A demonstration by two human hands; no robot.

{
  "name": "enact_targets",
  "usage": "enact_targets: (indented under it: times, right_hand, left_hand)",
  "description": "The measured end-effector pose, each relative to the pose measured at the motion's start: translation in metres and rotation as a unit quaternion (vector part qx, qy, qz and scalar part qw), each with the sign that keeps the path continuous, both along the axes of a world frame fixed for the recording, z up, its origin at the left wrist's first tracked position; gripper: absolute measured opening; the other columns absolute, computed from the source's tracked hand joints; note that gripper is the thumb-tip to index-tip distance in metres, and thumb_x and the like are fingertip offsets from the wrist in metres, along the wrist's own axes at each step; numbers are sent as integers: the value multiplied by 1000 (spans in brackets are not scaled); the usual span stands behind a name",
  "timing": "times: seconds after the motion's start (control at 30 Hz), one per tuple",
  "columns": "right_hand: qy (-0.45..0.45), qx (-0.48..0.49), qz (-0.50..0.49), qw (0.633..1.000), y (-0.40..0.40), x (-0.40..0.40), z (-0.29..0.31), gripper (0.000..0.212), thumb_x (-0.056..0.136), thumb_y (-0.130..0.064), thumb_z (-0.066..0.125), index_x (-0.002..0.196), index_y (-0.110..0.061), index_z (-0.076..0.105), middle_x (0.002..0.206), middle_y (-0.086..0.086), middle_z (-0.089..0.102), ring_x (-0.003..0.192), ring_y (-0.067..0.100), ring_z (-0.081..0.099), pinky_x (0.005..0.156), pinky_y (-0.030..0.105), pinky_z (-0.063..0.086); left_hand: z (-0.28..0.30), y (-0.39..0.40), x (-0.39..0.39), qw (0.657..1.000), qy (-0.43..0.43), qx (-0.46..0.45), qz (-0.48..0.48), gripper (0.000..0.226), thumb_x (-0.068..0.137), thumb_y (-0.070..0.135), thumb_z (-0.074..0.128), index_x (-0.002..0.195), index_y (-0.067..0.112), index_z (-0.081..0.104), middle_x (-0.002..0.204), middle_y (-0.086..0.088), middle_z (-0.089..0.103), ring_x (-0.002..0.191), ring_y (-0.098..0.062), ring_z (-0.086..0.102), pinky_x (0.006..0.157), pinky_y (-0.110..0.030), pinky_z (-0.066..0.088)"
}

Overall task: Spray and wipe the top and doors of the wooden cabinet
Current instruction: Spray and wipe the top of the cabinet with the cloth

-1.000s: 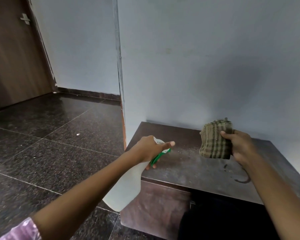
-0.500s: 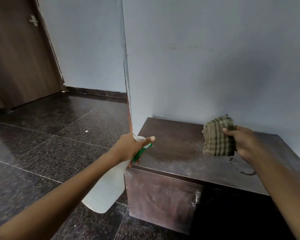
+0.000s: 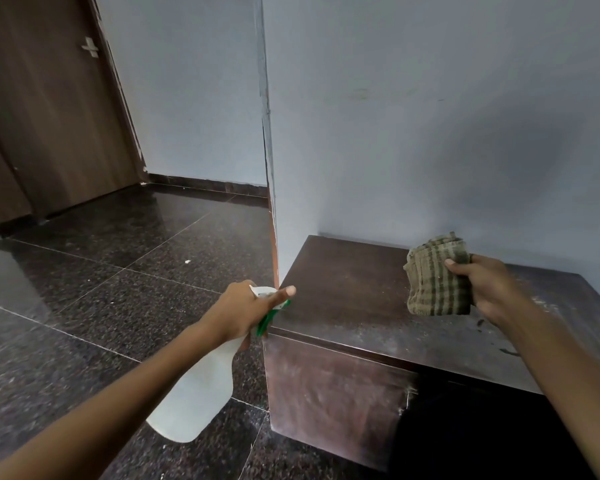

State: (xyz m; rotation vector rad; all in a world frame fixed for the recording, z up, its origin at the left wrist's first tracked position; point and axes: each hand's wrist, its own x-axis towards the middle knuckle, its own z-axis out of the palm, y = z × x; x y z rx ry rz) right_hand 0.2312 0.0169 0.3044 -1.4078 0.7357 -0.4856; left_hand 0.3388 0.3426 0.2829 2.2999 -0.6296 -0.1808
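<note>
Left hand [image 3: 238,311] grips spray bottle [image 3: 196,396] — right hand [image 3: 489,285] holds cloth [image 3: 433,282].

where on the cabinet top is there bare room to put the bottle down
Most of the cabinet top is bare: the whole stretch from the left edge, by the bottle in the left hand, back to the wall. The right part is taken up by the right hand holding the cloth above it.

Pale blue walls [image 3: 430,116] meeting at corner; dark speckled tile floor [image 3: 101,289] gleaming; brown wooden door [image 3: 49,116] standing shut at left.
</note>
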Motion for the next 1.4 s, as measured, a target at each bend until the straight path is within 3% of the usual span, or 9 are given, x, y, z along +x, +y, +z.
enact_targets:
  times: [0.17, 0.27, 0.4, 0.57, 0.73, 0.87, 1.03, 1.27, 1.4]
  right_hand:
    - [-9, 10, -1, 1000, -3, -2, -1, 25, 91, -2, 54, 115, -1, 57, 106, 11, 62, 93, 25, 60, 74, 35, 47]
    - [-11, 15, -5, 1000, -7, -3, -3, 17, 90, -1, 54, 106, -4, 60, 100, 9, 64, 83, 19, 61, 63, 31, 47]
    - [-11, 0, 0, 1000, -14, -7, -6, 10, 90, -3, 55, 96, -7, 62, 96, 8, 67, 84, 20, 63, 63, 32, 48]
    - [17, -223, 62, 973, -1, 15, -9, 13, 90, -9, 57, 102, -10, 62, 95, 6, 67, 84, 20, 62, 70, 30, 47]
    - [98, -622, 196, 752, 50, 71, -28, 30, 86, -17, 53, 116, -19, 57, 102, 10, 70, 95, 33, 64, 77, 37, 49]
    - [38, -743, 355, 566, 99, 87, -63, 38, 91, -31, 44, 126, -27, 56, 122, -1, 65, 110, 19, 62, 91, 32, 49]
    - [-79, -655, 464, 592, 107, 113, -75, 41, 94, -44, 41, 128, -26, 55, 146, -13, 40, 139, 5, 25, 115, 28, 14]
    - [99, -625, 401, 662, 66, 182, -85, 49, 99, -46, 27, 145, -30, 25, 157, -7, 16, 144, 12, 15, 117, 42, 11]
    - [147, -684, 389, 599, 75, 172, -92, 56, 96, -49, 10, 146, -31, -9, 157, -8, -7, 145, 12, -9, 114, 26, -10]
  left_hand:
    - [-8, -33, -13, 998, 33, -30, -49, 71, 84, 64, 57, 93, -5, 72, 77, -22, 57, 67, -24, 57, 59, -16, 43]
    - [-11, -61, -21, 994, 56, -35, -84, 92, 67, 86, 52, 85, -3, 69, 80, -21, 64, 70, -30, 66, 63, -33, 54]
    - [-5, -86, -29, 993, 52, -64, -81, 50, 85, 60, 57, 74, 12, 62, 70, -2, 54, 53, -11, 56, 51, -15, 46]
    - [11, -67, -17, 986, 13, -168, 9, 65, 90, 53, 56, 74, -10, 65, 58, -5, 59, 54, -27, 60, 48, -13, 44]
    - [19, -34, 4, 970, -9, -234, 66, 80, 81, 66, 53, 67, -11, 68, 53, -14, 70, 51, -37, 68, 52, -26, 53]
    - [13, -11, 20, 959, -30, -248, 133, 92, 70, 81, 52, 71, -9, 69, 62, -19, 71, 63, -33, 68, 66, -39, 53]
    - [3, 7, 28, 964, -25, -218, 154, 76, 83, 65, 53, 58, -5, 66, 49, -11, 67, 36, -15, 57, 57, -38, 52]
    - [-7, 13, 29, 963, -10, -220, 154, 71, 88, 58, 54, 66, -9, 63, 62, -11, 73, 31, -24, 56, 41, -25, 47]
    - [-11, 15, 25, 970, 8, -204, 130, 68, 91, 55, 52, 67, -8, 62, 64, -11, 73, 31, -24, 56, 43, -23, 46]
